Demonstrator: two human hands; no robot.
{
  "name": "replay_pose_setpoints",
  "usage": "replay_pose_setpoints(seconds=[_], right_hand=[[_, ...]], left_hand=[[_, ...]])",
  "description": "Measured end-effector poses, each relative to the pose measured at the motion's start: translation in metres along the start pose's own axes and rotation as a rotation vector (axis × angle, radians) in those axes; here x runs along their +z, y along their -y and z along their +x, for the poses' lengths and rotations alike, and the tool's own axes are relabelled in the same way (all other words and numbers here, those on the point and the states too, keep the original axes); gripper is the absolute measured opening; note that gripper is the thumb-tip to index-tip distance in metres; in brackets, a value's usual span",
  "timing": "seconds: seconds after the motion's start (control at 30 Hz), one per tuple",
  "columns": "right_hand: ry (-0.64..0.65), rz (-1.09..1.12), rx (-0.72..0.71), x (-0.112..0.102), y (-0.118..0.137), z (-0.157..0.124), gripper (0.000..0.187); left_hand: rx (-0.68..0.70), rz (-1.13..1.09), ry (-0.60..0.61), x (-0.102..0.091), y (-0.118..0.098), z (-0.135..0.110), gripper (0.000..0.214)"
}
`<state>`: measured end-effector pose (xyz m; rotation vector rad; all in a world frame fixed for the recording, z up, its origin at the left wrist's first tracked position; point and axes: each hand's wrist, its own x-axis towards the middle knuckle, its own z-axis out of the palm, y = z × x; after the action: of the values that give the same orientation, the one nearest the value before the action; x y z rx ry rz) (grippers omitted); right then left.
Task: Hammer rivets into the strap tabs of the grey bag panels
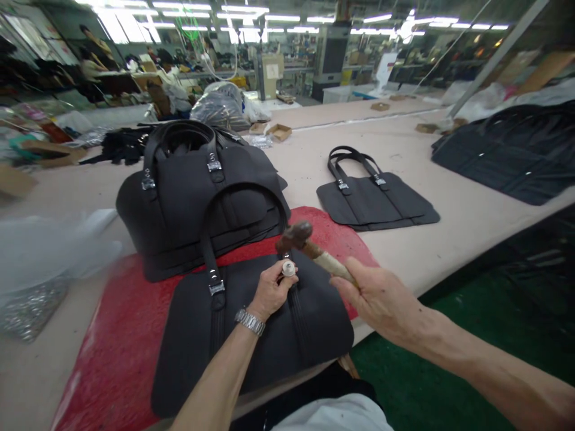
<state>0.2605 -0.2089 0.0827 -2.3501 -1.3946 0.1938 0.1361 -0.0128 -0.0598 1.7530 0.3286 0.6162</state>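
My left hand is closed around a short upright punch-like tool with a pale round top. Its lower end is hidden by my fingers, over the right strap of a black bag panel. My right hand grips the pale-wrapped handle of a hammer. The brown hammer head is just above and beyond the tool, apart from it. A looped handle rises from the panel, with a metal buckle on its left strap. Beneath the panel is a red mat.
A stack of black handled panels stands behind at left. Another small pile lies right of the mat, and more black panels at far right. Plastic bags of metal parts sit at left. The table edge runs along the right.
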Motion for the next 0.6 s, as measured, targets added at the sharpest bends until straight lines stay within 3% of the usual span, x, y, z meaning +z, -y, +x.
replay_pose_setpoints(seconds=[0.07,0.13,0.23,0.3,0.33,0.37,0.43,0.5,0.53,0.6], right_hand=[[0.081,-0.101,-0.026,-0.003,0.0,0.0,0.022],[0.079,-0.097,-0.054,-0.018,0.007,0.001,0.022],[-0.159,0.047,-0.085,-0.045,0.028,-0.001,0.028],[-0.315,0.131,-0.082,-0.046,0.035,-0.005,0.028],[-0.315,0.128,-0.083,-0.039,0.034,-0.008,0.028],[-0.263,0.086,-0.085,-0.029,0.029,-0.01,0.026],[-0.033,-0.057,-0.079,-0.011,0.017,-0.014,0.021],[0.15,-0.152,-0.04,-0.007,0.011,-0.013,0.019],[0.16,-0.139,-0.024,-0.012,0.012,-0.012,0.02],[0.029,-0.012,-0.021,-0.031,0.024,-0.009,0.025]], left_hand=[[0.01,0.017,-0.001,0.0,0.0,-0.001,0.021],[0.023,0.033,-0.016,0.0,0.0,-0.001,0.022],[0.045,0.055,-0.032,0.0,0.0,-0.001,0.025],[0.06,0.086,-0.031,0.0,0.001,-0.001,0.026],[0.07,0.106,-0.031,-0.001,0.0,-0.001,0.025],[0.079,0.126,-0.032,-0.001,0.0,-0.001,0.023],[0.096,0.161,-0.028,-0.001,0.0,-0.001,0.014],[0.1,0.181,-0.017,-0.001,-0.001,-0.001,0.011],[0.1,0.183,-0.014,-0.001,0.0,-0.001,0.012],[0.094,0.173,-0.024,-0.001,0.001,-0.002,0.021]])
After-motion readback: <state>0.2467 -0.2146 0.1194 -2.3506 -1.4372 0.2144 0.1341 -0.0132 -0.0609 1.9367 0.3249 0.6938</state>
